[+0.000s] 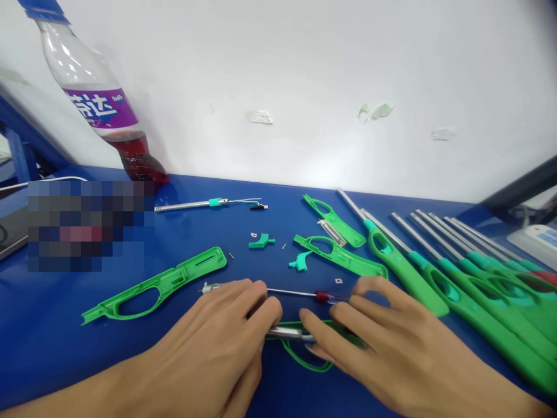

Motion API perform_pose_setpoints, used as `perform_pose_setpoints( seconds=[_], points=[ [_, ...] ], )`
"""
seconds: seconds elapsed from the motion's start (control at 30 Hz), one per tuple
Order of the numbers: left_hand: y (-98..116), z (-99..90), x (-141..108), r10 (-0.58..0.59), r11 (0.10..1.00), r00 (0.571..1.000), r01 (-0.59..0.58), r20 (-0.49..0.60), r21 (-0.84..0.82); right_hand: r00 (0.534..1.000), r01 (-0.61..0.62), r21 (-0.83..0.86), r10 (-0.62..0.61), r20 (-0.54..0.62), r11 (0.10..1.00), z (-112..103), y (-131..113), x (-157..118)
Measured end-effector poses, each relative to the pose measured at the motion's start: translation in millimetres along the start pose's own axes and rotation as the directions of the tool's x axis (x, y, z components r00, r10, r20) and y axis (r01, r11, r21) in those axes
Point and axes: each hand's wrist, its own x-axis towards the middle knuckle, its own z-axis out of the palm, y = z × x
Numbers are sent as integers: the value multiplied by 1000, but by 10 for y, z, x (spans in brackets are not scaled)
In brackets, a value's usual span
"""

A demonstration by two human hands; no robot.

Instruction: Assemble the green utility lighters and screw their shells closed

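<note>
A green lighter handle shell (310,366) lies low in the middle, with a silver part (284,332) in it. My left hand (217,342) is closed around the shell's left end, which it mostly hides. At the other end, my right hand (387,342) has its thumb and index finger closed over the shell. Just behind my fingers lies a thin-shafted screwdriver (291,292) with a red collar; its clear handle is partly behind my right hand. A slim part with a white end (209,287) shows past my left knuckles.
Open green shell halves (191,273) lie around, with turquoise triggers (300,261), small screws (231,255) and a metal lighter tube (187,205) with wires. Several assembled lighters (474,290) are lined up at right. A drink bottle (100,104) stands against the white wall (304,58) at back left.
</note>
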Motion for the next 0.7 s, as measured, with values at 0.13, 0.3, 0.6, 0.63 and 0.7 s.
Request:
perform_pose_setpoints(
  seconds=[0.13, 0.3, 0.6, 0.63, 0.7],
  points=[
    [1, 24, -28, 0, 1000, 1000, 0, -3, 20, 1000, -2, 13, 2, 4, 1000, 29, -27, -14],
    [33, 42, -44, -26, 999, 999, 27, 39, -44, 1000, 5, 35, -6, 31, 999, 64, -33, -8],
    [9, 61, -102, 56, 997, 988, -63, 142, 44, 999, -24, 16, 23, 47, 1000, 38, -17, 24],
    [8, 65, -113, 64, 995, 987, -75, 148, 65, 998, -23, 7, 23, 53, 1000, 33, -9, 26],
    [7, 62, -122, 63, 990, 985, -81, 163, 111, 998, -34, -1, 34, 51, 999, 22, 10, 28]
  ],
)
